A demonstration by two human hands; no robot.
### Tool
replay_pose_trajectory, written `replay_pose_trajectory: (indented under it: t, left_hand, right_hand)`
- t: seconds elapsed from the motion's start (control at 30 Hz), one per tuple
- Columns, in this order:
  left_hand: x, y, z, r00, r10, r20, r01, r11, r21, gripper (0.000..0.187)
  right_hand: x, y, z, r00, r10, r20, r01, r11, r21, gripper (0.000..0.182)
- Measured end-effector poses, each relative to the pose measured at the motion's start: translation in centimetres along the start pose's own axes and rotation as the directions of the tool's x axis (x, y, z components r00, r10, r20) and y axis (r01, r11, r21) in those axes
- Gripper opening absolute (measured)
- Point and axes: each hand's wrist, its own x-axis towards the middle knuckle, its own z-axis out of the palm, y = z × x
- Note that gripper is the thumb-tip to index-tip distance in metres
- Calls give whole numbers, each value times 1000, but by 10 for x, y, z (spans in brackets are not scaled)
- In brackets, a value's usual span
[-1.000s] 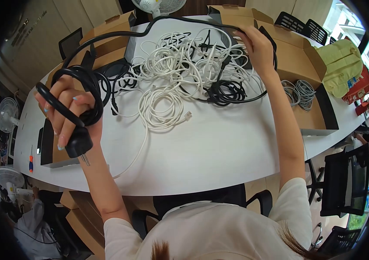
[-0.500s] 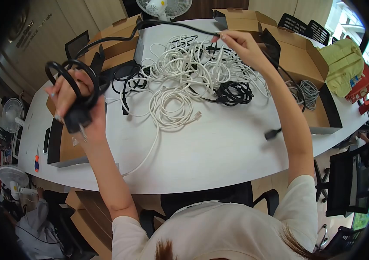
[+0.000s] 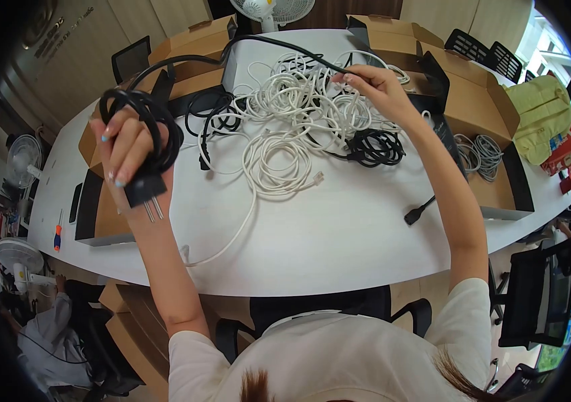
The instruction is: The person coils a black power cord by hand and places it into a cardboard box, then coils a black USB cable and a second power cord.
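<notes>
My left hand [image 3: 128, 144] is raised over the left side of the table, fingers closed around several loops of a black power cord [image 3: 168, 151]. Its two-pin plug [image 3: 145, 190] hangs below the fingers, prongs pointing down. From the loops the cord arches across to my right hand [image 3: 378, 88], which pinches it between thumb and fingertips above the pile. A black connector end [image 3: 415, 215] lies near my right forearm. Between my hands sits a tangle of white cables [image 3: 285, 94], with a coiled white network cable [image 3: 279, 164] in front and a black cable bundle [image 3: 376, 147] beside it.
Open cardboard boxes stand left [image 3: 108, 214] and right [image 3: 473, 100] on the white table [image 3: 326, 248]; the right one holds a grey cable coil [image 3: 483, 157]. A screwdriver [image 3: 58, 231] lies at the left edge. Another person in grey [image 3: 57, 342] sits at lower left.
My left hand has turned and moved slightly right, so the plug's prongs show more clearly. The right hand still pinches the cord, slightly lower in view. The whole view has shifted a little.
</notes>
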Motion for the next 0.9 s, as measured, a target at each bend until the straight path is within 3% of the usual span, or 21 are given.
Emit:
replay_pose_trajectory:
  t: [0.07, 0.17, 0.27, 0.3, 0.33, 0.4, 0.43, 0.47, 0.53, 0.6, 0.67, 0.87, 0.9]
  left_hand:
    - [-10, 5, -8, 998, -4, 65, 5, 1000, -12, 29]
    - [-30, 4, -1, 997, -4, 77, 4, 1000, -3, 31]
    - [-44, 2, 0, 987, -80, 136, 77, 997, 27, 32]
    - [-48, 1, 0, 979, -117, 164, 111, 993, 45, 32]
    - [-50, -8, 3, 966, -161, 203, 148, 986, 76, 35]
    - [-59, -27, 11, 977, -170, 130, 157, 982, 105, 35]
    - [-63, -38, 13, 976, -203, 78, 197, 977, 78, 33]
    - [-64, -49, 10, 953, -285, 100, 278, 958, 73, 30]
    - [-70, -77, 25, 949, -272, -157, 309, 903, 298, 32]
    - [-72, -100, 20, 908, -410, -89, 420, 884, 206, 34]
    - [-79, -123, 20, 910, -397, -118, 414, 878, 239, 35]
    - [-89, -150, 15, 912, -409, -21, 407, 912, -54, 33]
    - [-91, -143, 16, 903, -430, -6, 424, 893, -153, 32]
  right_hand:
    - [0, -24, -16, 974, 181, 137, -183, 983, -4, 23]
    - [2, -24, -23, 923, 217, 318, -274, 951, 144, 24]
    - [8, -21, -16, 903, 238, 358, -278, 958, 63, 23]
    - [10, -19, -15, 911, 260, 322, -266, 964, -25, 22]
    - [11, -15, -15, 940, 157, 301, -122, 983, -134, 22]
    - [12, -6, -14, 956, -51, 290, 155, 924, -350, 23]
    - [11, -2, -12, 958, -82, 273, 204, 867, -454, 21]
    - [6, 1, -7, 980, -74, 185, 168, 805, -570, 21]
    - [0, -6, 9, 996, -84, 8, 60, 640, -766, 21]
    - [-4, -14, 31, 973, -123, -197, -91, 578, -811, 31]
    - [-6, -18, 50, 936, -224, -272, -71, 636, -768, 35]
    - [-13, -11, 82, 812, -480, -332, 153, 724, -673, 21]
    - [-14, -10, 83, 836, -445, -321, 139, 739, -659, 16]
